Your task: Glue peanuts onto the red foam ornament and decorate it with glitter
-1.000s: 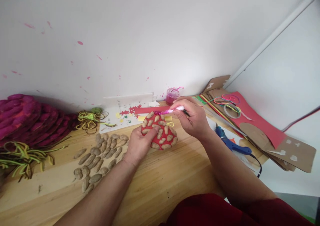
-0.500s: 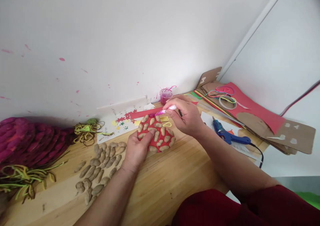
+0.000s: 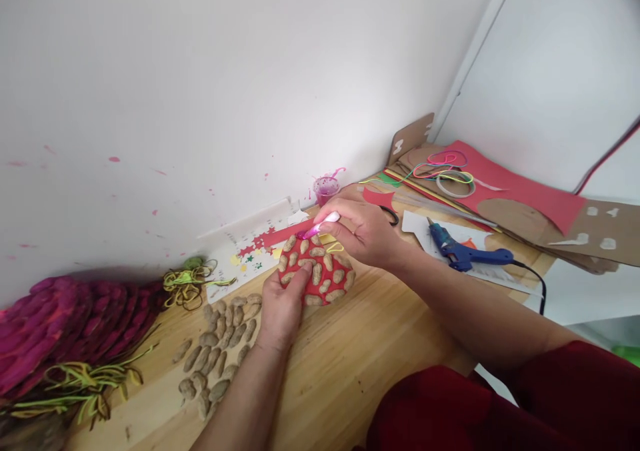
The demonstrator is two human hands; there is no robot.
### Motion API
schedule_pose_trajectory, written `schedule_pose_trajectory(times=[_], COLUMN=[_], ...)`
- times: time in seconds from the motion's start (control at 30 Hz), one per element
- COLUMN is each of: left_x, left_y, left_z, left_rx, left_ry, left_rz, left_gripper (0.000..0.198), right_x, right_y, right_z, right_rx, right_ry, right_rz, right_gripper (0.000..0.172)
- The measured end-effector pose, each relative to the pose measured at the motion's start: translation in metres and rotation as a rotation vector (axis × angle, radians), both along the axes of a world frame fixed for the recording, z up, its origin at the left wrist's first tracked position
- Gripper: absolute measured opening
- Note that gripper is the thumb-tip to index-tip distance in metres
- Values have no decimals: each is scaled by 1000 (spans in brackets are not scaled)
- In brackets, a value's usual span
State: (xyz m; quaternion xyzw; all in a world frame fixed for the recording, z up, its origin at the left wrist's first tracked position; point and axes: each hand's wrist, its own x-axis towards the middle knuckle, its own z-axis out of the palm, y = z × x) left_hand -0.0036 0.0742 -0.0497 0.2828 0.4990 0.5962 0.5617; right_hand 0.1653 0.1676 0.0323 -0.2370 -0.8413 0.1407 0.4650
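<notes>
My left hand (image 3: 285,308) grips a round red disc (image 3: 316,292) covered with peanuts, its thumb lying on top. Between the fingers of my right hand (image 3: 361,231) is a white brush (image 3: 329,219) with magenta paint on its lower part. The brush's painted end meets the disc's far edge, where a magenta patch shows. A small yellow loop (image 3: 336,247) sticks out at the disc's upper right. Behind the hands, a clear cup with pink paint (image 3: 326,186) stands against the wall.
Loose peanuts (image 3: 213,358) lie left of my left arm. Magenta discs (image 3: 45,324) with yellow-green strings fill the far left. Paper stars (image 3: 257,241) rest on a white sheet. At right are a blue glue gun (image 3: 467,256), scissors (image 3: 391,215), cardboard and red sheets (image 3: 530,198).
The view has shifted, so the wall stains and left-side items sit lower. The brush is tilted more steeply at the disc's far edge. Both hands keep their holds.
</notes>
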Motion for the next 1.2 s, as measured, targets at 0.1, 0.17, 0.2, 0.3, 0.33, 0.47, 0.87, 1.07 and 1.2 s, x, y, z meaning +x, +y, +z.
schedule_pose_trajectory(times=[0.1, 0.17, 0.2, 0.3, 0.33, 0.47, 0.87, 1.07, 1.2], left_x=[1, 2, 2, 2, 2, 3, 6, 6, 7], left_y=[0, 1, 1, 1, 2, 1, 2, -1, -3], left_z=[2, 4, 4, 5, 5, 5, 16, 13, 16], left_rx=[4, 8, 11, 21, 21, 13, -29, -9, -9], left_ry=[-30, -51, -54, -52, -52, -61, -109, -90, -96], left_rz=[22, 27, 27, 27, 26, 23, 56, 36, 24], left_gripper=[48, 48, 47, 44, 44, 44, 49, 43, 42], right_x=[0, -1, -1, -2, -2, -1, 7, 7, 7], right_y=[1, 2, 2, 3, 3, 2, 8, 7, 9], right_z=[-1, -2, -3, -3, -3, -3, 4, 6, 4], right_rx=[25, 43, 48, 55, 55, 48, 87, -2, -8], right_ry=[-31, -43, -44, -26, -14, 5, 0, 65, 57], right_rz=[50, 79, 88, 104, 104, 85, 25, 54, 56], right_gripper=[14, 15, 15, 15, 15, 15, 12, 12, 13])
